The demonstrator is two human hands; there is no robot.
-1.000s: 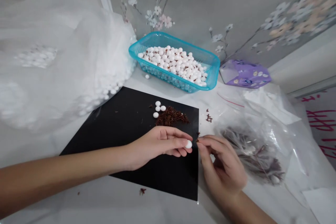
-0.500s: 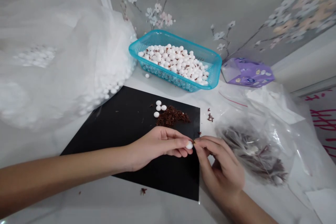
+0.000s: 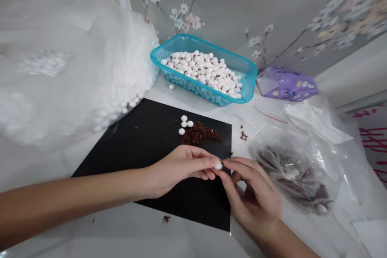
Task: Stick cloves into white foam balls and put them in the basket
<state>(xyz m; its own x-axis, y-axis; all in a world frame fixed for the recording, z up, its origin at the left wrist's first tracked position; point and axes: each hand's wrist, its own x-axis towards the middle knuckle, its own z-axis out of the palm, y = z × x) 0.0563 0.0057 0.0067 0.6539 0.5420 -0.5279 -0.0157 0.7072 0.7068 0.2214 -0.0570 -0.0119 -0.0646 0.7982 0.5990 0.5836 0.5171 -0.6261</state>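
Observation:
Over the black sheet's right edge, my left hand (image 3: 190,164) pinches a small white ball (image 3: 218,165) between thumb and fingers. My right hand (image 3: 254,189) meets it from the right, its index fingertip at a tiny brown piece (image 3: 223,162) against the ball and its thumb just below. The fingertips partly hide the piece. Behind my left hand lies a heap of small dark-brown pieces (image 3: 199,133), with several loose white balls (image 3: 184,124) at its left side, on the black sheet (image 3: 127,149).
A blue basket (image 3: 204,94) full of white balls with brown bits stands at the back. On the left bulges a large translucent bag (image 3: 90,56) of white balls. To the right are a clear bag (image 3: 299,181) of brown pieces and a purple packet (image 3: 287,84).
My right thumb has shifted left and down under the ball, and its index finger now presses closer to it. The brown piece sits nearer the ball. My left hand keeps its pinch.

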